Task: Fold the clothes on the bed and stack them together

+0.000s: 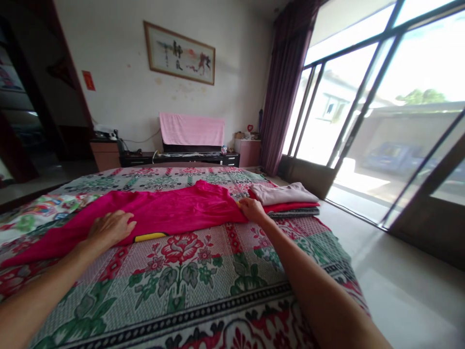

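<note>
The pink garment lies on the floral cloth, the left hand resting open on it, the right hand pinching its end — a rightward tug could disturb the adjacent folded stack.

Pink garment laid lengthwise on floral spread, yellow patch at near edge. Left hand palm-down on garment's left part; right hand pinching its right end. Folded stack just right of right hand: pale piece on top, red under, dark patterned at bottom. Printed white cloth far left. Behind: pink towel, framed picture on wall, purple curtain, glass doors right.
</note>
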